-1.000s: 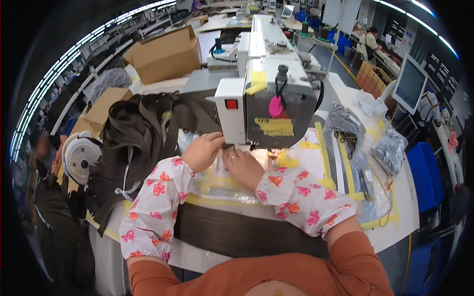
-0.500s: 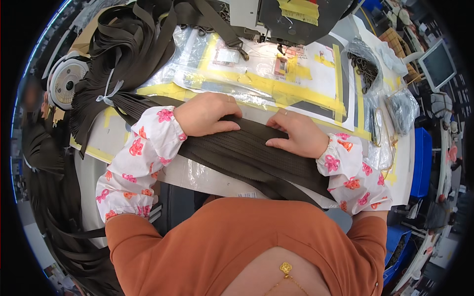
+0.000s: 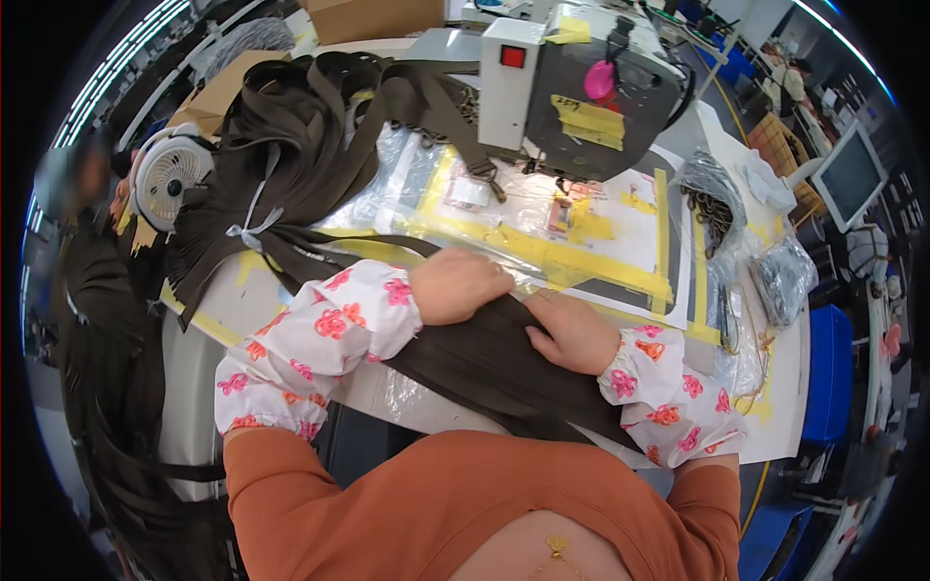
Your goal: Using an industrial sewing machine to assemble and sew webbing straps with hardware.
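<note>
A thick layer of dark brown webbing straps point(image 3: 484, 358) lies across the table's near edge in front of me. My left hand point(image 3: 461, 287) is closed over the far edge of these straps, its fingers curled down and partly hidden. Close to its right, my right hand point(image 3: 572, 331) grips the same straps, with the thumb on top and the fingers over the far side. White sleeve covers with pink and orange flowers reach both wrists. Leftward the straps run toward a bundle point(image 3: 291, 126) tied with a pale cord point(image 3: 254, 230). One strap end with a metal hook point(image 3: 484, 172) lies beyond my hands.
A sewing machine point(image 3: 591, 107) with a red switch stands at the back. Yellow-taped sheets point(image 3: 542, 254) cover the tabletop. A white fan point(image 3: 174, 179) is at left, above more hanging straps point(image 3: 111, 358). On the right are a bag of metal hooks point(image 3: 709, 198), a monitor point(image 3: 850, 177) and a blue bin point(image 3: 828, 373).
The view has tilted up, showing more of the sewing machine. My hands have come closer together, and the strap layer between them looks smoother, its separate edges less visible.
</note>
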